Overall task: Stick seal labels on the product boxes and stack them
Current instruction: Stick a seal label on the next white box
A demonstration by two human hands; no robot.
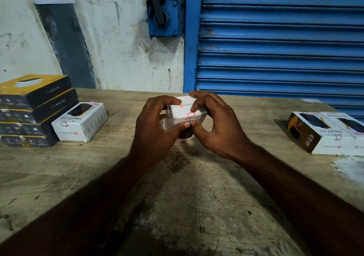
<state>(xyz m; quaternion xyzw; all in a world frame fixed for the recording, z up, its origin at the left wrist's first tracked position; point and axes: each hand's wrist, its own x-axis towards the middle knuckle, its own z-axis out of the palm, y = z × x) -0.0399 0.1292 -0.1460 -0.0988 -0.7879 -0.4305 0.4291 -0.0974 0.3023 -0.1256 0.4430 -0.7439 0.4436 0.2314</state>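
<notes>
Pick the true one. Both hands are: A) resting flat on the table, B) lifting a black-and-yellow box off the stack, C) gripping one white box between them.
C: the left hand and the right hand both curl their fingers round the white box over the middle of the table, well apart from the black-and-yellow stack at the left.

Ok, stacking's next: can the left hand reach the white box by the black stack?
Probably yes: bare table lies between the left hand and the white box, though that hand grips the middle box.
</notes>
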